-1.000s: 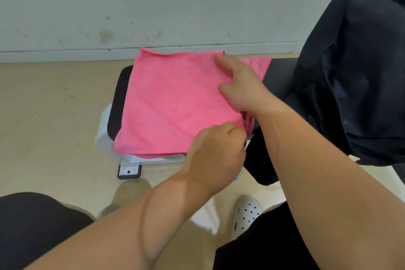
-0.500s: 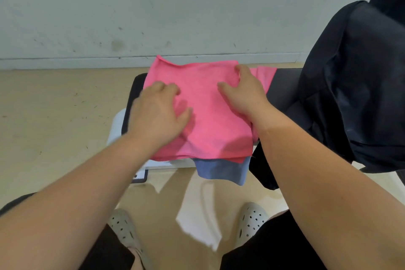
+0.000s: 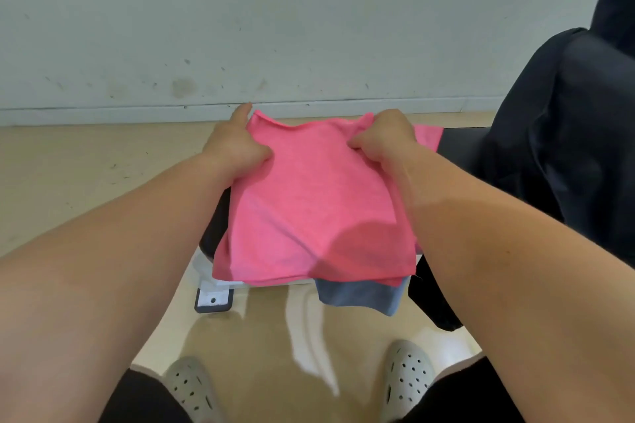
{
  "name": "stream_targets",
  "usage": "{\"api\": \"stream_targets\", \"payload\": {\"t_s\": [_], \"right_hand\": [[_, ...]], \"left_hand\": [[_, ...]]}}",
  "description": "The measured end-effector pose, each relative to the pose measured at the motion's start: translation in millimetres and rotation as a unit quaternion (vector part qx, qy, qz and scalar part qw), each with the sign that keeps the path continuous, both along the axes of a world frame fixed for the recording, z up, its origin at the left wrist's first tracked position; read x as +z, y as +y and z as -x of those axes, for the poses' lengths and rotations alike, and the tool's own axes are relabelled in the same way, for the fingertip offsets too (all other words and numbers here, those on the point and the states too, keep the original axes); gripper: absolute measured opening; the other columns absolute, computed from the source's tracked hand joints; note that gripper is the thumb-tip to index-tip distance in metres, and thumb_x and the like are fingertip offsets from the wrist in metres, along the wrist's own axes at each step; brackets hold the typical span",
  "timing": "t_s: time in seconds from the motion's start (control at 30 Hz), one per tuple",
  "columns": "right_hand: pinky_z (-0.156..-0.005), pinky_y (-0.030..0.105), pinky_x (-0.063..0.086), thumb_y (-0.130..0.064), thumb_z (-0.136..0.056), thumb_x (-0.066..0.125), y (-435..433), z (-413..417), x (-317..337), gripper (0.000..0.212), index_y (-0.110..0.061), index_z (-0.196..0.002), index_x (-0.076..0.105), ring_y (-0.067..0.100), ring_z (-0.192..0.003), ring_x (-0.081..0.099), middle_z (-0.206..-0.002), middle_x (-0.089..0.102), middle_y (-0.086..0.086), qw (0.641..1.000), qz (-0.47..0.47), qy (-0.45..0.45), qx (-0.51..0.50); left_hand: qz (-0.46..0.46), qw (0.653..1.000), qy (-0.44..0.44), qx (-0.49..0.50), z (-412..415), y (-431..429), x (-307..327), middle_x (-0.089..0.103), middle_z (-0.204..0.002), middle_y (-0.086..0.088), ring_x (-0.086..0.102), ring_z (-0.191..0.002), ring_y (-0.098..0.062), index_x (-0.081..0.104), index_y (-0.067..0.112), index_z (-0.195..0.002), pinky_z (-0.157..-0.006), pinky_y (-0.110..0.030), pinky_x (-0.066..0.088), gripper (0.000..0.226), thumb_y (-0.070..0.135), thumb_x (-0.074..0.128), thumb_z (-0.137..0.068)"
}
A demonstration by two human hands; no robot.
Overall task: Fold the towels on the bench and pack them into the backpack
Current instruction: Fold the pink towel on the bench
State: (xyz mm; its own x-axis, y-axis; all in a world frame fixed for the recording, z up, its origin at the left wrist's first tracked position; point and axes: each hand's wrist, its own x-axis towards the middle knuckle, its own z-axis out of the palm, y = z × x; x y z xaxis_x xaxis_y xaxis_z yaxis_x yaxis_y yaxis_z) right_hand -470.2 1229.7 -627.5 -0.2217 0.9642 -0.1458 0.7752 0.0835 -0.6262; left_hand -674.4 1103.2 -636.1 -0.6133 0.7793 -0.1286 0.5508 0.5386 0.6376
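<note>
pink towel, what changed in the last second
The left hand moved from the near right corner to the far left corner of the pink towel and grips it. The right hand went from lying flat to gripping the far right corner. The blue towel underneath, the bench and the backpack stayed put.

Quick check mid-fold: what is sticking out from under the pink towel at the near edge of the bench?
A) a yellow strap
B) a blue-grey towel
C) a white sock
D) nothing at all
B: a blue-grey towel hangs out below the near edge of the pink towel, whose far corners the left hand and right hand grip.
</note>
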Motion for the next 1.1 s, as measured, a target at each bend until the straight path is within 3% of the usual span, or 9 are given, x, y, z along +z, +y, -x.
{"api": "stream_targets", "payload": {"t_s": [0.13,0.33,0.43,0.5,0.6,0.73,0.9,1.0,1.1], "right_hand": [[-0.066,0.025,0.037,-0.015,-0.087,0.057,-9,-1,0,0.005,-0.02,-0.088,0.058,0.021,-0.08,0.057,-0.082,0.061,-0.004,0.993,-0.073,0.082,0.039],[-0.057,0.021,0.031,-0.001,-0.091,0.049,-23,-10,0,0.02,-0.019,-0.092,0.057,0.013,-0.075,0.05,-0.086,0.056,-0.007,0.988,-0.085,0.081,0.101],[-0.051,0.006,0.034,0.007,-0.09,0.05,-24,-14,2,0.027,-0.016,-0.091,0.065,-0.007,-0.068,0.052,-0.085,0.057,-0.016,0.992,-0.046,0.067,0.096],[-0.062,0.005,0.037,0.009,-0.09,0.049,-29,-17,3,0.033,-0.019,-0.088,0.067,-0.009,-0.068,0.054,-0.079,0.055,-0.022,0.992,-0.038,0.059,0.105],[-0.079,0.022,0.047,0.003,-0.086,0.056,-39,-21,6,0.033,-0.025,-0.081,0.074,0.008,-0.088,0.062,-0.092,0.068,-0.013,0.987,-0.085,0.059,0.119],[-0.071,0.032,0.049,-0.002,-0.08,0.057,-48,-32,12,0.024,-0.016,-0.086,0.076,0.022,-0.084,0.061,-0.089,0.068,0.0,0.976,-0.175,-0.016,0.126],[-0.079,0.042,0.054,-0.049,-0.09,0.057,-58,-40,-10,0.031,-0.027,-0.103,0.073,0.033,-0.094,0.063,-0.103,0.068,0.012,0.975,-0.115,-0.085,0.17],[-0.082,0.042,0.052,-0.057,-0.093,0.053,-60,-38,-16,0.038,-0.024,-0.095,0.072,0.034,-0.095,0.063,-0.101,0.071,0.011,0.979,-0.148,-0.035,0.137],[-0.068,0.036,0.043,-0.054,-0.097,0.05,-57,-31,-14,0.038,-0.022,-0.076,0.052,0.033,-0.082,0.06,-0.084,0.065,0.007,0.984,-0.126,-0.027,0.126]], "left_hand": [[0.027,0.997,0.049,-0.05,4,10,1,0.063,-0.112,-0.007,0.059,-0.096,-0.028,0.055,0.024,-0.125,-0.07,-0.029,0.043,0.051,0.011,0.066,-0.077],[0.038,0.98,0.139,-0.138,-9,3,7,0.062,-0.125,-0.01,0.058,-0.109,-0.033,0.052,0.027,-0.134,-0.087,-0.033,0.045,0.048,0.009,0.051,-0.09],[0.015,0.975,0.172,-0.136,-12,-6,8,0.067,-0.114,-0.008,0.059,-0.102,-0.033,0.061,0.021,-0.114,-0.079,-0.034,0.048,0.04,0.004,0.055,-0.079],[-0.012,0.973,0.194,-0.122,-13,-15,12,0.068,-0.102,-0.008,0.059,-0.095,-0.033,0.064,0.017,-0.104,-0.072,-0.033,0.046,0.033,0.006,0.06,-0.073],[-0.079,0.965,0.22,-0.117,-19,-33,21,0.068,-0.086,-0.003,0.059,-0.085,-0.03,0.066,0.015,-0.09,-0.066,-0.033,0.043,0.017,0.016,0.067,-0.073],[-0.156,0.955,0.23,-0.106,-27,-56,37,0.057,-0.073,0.002,0.049,-0.072,-0.024,0.059,0.017,-0.078,-0.062,-0.031,0.033,0.008,0.019,0.067,-0.077],[-0.208,0.934,0.236,-0.17,-39,-92,40,0.046,-0.062,0.009,0.047,-0.063,-0.022,0.049,0.023,-0.064,-0.057,-0.031,0.037,0.016,0.032,0.059,-0.072],[-0.156,0.928,0.263,-0.211,-42,-106,20,0.054,-0.074,0.002,0.053,-0.066,-0.025,0.056,0.018,-0.062,-0.055,-0.032,0.043,0.026,0.041,0.049,-0.071],[-0.097,0.931,0.277,-0.217,-43,-107,0,0.062,-0.096,-0.003,0.06,-0.074,-0.028,0.068,0.011,-0.067,-0.059,-0.033,0.047,0.026,0.034,0.055,-0.071]]}}
